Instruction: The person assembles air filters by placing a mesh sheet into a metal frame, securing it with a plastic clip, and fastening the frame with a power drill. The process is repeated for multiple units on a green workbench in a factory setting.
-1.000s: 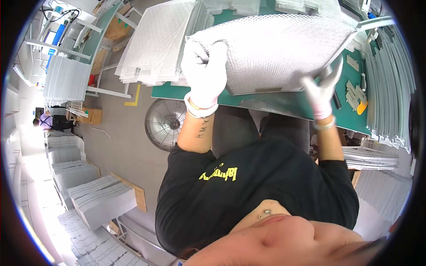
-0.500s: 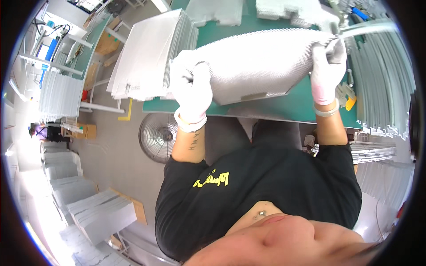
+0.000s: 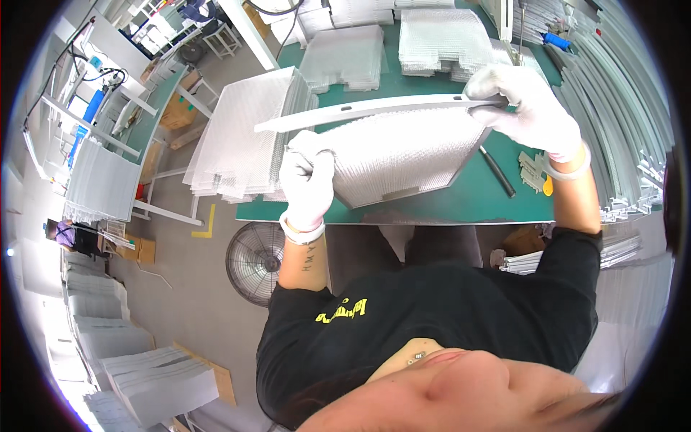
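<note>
A silvery mesh panel point(image 3: 403, 155) stands tilted over the green tabletop, its lower edge toward me. My left hand point(image 3: 308, 180), in a white glove, is closed on the panel's left edge. Along the panel's far edge lies a long white slotted strip point(image 3: 389, 106), reaching past the panel on the left. My right hand point(image 3: 529, 111), also gloved, pinches the strip's right end at the panel's far right corner; whether its fingers also grip the panel is hidden. Below that hand a dark rod-like tool point(image 3: 498, 173) rests on the table.
Stacked mesh sheets point(image 3: 241, 133) stand at the table's left, with more mesh stacks point(image 3: 443, 39) at the back. Many long pale strips point(image 3: 626, 115) fill the right side. A blue-handled tool point(image 3: 557, 41) lies far right. A floor fan point(image 3: 255, 263) stands below the table point(image 3: 288, 211).
The strip, earlier a blur to the right of my right hand, now lies across the panel's far edge. My right hand has shifted on the corner. The whole view has tilted, showing more of the table's back.
</note>
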Tool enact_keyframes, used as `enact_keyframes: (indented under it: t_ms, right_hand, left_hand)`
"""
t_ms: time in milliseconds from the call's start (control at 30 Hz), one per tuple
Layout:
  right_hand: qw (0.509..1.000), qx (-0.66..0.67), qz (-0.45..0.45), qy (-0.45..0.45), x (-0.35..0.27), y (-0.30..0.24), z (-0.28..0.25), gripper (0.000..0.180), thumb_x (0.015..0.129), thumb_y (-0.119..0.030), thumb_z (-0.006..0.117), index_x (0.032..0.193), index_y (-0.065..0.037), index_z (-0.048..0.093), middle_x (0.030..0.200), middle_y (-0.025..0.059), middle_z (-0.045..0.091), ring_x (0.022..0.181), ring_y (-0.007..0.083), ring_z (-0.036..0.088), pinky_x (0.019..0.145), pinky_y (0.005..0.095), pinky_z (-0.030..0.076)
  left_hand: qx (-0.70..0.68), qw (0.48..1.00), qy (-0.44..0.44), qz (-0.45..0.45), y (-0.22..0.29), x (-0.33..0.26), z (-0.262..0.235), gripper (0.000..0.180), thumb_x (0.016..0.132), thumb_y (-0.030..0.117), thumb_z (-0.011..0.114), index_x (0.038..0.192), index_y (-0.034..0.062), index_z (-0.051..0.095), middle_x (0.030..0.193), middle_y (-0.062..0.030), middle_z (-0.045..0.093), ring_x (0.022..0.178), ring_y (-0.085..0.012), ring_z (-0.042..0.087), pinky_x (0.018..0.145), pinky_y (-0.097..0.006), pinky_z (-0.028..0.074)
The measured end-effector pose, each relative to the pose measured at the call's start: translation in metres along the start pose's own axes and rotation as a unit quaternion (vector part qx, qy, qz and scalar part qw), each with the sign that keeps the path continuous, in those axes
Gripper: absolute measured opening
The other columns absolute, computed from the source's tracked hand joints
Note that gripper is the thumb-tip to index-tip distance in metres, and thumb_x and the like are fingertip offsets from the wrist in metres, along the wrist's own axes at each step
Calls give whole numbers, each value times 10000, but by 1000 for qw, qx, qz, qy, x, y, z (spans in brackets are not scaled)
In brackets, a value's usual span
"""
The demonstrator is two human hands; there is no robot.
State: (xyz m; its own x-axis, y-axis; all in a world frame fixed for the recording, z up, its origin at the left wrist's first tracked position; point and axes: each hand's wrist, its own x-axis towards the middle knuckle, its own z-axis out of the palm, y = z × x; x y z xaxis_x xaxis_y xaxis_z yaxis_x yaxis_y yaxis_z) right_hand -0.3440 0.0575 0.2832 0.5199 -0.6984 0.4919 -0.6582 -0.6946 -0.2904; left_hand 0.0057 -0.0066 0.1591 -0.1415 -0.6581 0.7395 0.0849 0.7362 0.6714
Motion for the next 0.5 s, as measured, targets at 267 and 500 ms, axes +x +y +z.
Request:
enact_keyframes:
  t_ms: [267,500]
  right_hand:
    - [986,-9,-116,-120,55,-37,3,263,754,49,666,1004,-25,639,926,141,636,862,351,645,745,395,523]
    - [985,13,-159,-64,69,-36,28,473,756,56,649,1221,-29,651,898,154,600,821,349,602,747,401,491]
  left_hand:
    - [-74,996,-9,-40,31,23,5,115,849,-8,702,958,8,667,866,-18,651,741,-71,568,677,-215,451]
    - [-115,976,180,49,21,13,27,596,783,-124,740,1289,36,470,1120,-84,574,892,-108,598,738,-217,505]
